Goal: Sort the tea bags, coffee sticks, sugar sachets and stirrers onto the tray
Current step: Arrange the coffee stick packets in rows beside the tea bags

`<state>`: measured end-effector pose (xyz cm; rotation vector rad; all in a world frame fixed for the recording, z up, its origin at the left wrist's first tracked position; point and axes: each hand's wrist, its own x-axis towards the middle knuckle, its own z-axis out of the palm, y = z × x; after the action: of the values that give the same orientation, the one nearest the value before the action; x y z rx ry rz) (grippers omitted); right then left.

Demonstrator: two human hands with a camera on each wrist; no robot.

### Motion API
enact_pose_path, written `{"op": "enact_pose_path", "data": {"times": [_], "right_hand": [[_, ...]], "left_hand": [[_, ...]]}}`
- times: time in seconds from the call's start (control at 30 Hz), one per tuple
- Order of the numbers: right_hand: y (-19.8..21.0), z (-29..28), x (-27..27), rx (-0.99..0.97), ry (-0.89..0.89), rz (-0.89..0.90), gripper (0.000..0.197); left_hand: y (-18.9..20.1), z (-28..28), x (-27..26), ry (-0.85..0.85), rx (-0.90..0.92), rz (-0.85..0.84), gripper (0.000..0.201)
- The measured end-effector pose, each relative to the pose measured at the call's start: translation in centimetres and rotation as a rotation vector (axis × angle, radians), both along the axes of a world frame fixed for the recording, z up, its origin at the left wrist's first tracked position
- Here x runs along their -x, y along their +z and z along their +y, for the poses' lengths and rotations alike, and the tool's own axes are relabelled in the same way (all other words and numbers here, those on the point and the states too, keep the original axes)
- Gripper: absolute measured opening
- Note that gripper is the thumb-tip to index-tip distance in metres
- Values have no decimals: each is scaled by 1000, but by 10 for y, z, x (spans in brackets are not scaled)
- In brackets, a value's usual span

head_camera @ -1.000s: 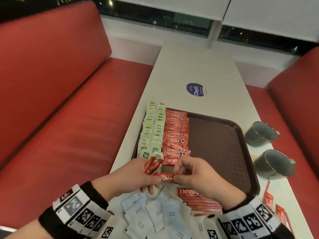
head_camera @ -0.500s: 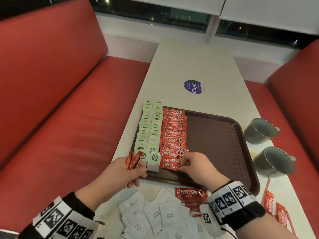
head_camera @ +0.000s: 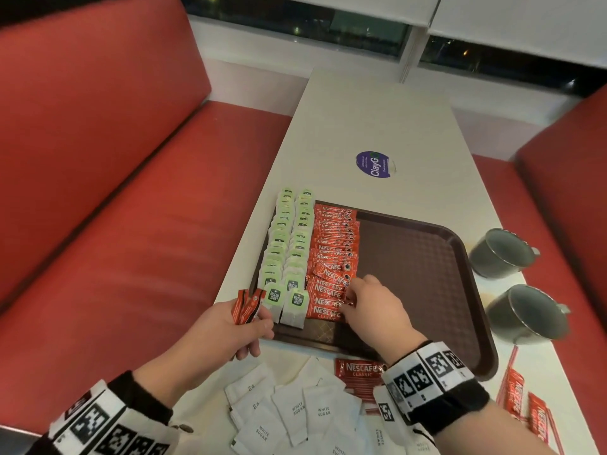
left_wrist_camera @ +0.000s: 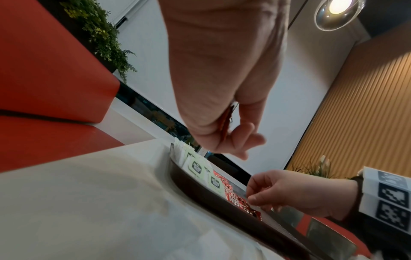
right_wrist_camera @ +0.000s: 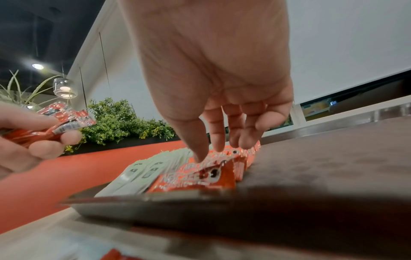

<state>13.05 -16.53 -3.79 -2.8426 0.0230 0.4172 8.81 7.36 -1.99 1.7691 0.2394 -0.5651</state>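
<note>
A brown tray [head_camera: 427, 274] holds two columns of green-labelled tea bags [head_camera: 289, 244] along its left side and a column of red coffee sticks [head_camera: 331, 257] beside them. My left hand [head_camera: 253, 318] hovers at the tray's near left corner and grips a few red coffee sticks [head_camera: 246, 305], also seen in the left wrist view [left_wrist_camera: 225, 121]. My right hand [head_camera: 353, 298] reaches over the tray. Its fairly straight fingertips [right_wrist_camera: 200, 158] press on the nearest coffee sticks [right_wrist_camera: 200, 177] of the column. White sugar sachets [head_camera: 295, 412] lie loose on the table in front of the tray.
More loose coffee sticks lie under my right wrist [head_camera: 358, 372] and at the table's right edge [head_camera: 525, 408]. Two metal mugs [head_camera: 502, 252] [head_camera: 528, 313] stand right of the tray. Red bench seats [head_camera: 131, 224] flank the white table [head_camera: 377, 119], which carries a purple sticker [head_camera: 376, 164].
My right hand took a coffee stick from my left hand, laid it at the near end of the column, and now rests its fingertips there. My left hand drew back to the left.
</note>
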Motion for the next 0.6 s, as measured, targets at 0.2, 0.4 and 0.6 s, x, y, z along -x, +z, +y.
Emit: {"op": "enact_pose_path", "data": {"times": [0.2,0.4,0.6], "right_hand": [[5,-6,-23,12,-61,6,24],[3,4,-42,114,88,25,38],[1,13,-43,189,205,36,50]], "left_hand": [[2,2,0,12,31,-6,14],[2,3,2,14,16,-23,5],[0,13,4,20,4,-17,9]]}}
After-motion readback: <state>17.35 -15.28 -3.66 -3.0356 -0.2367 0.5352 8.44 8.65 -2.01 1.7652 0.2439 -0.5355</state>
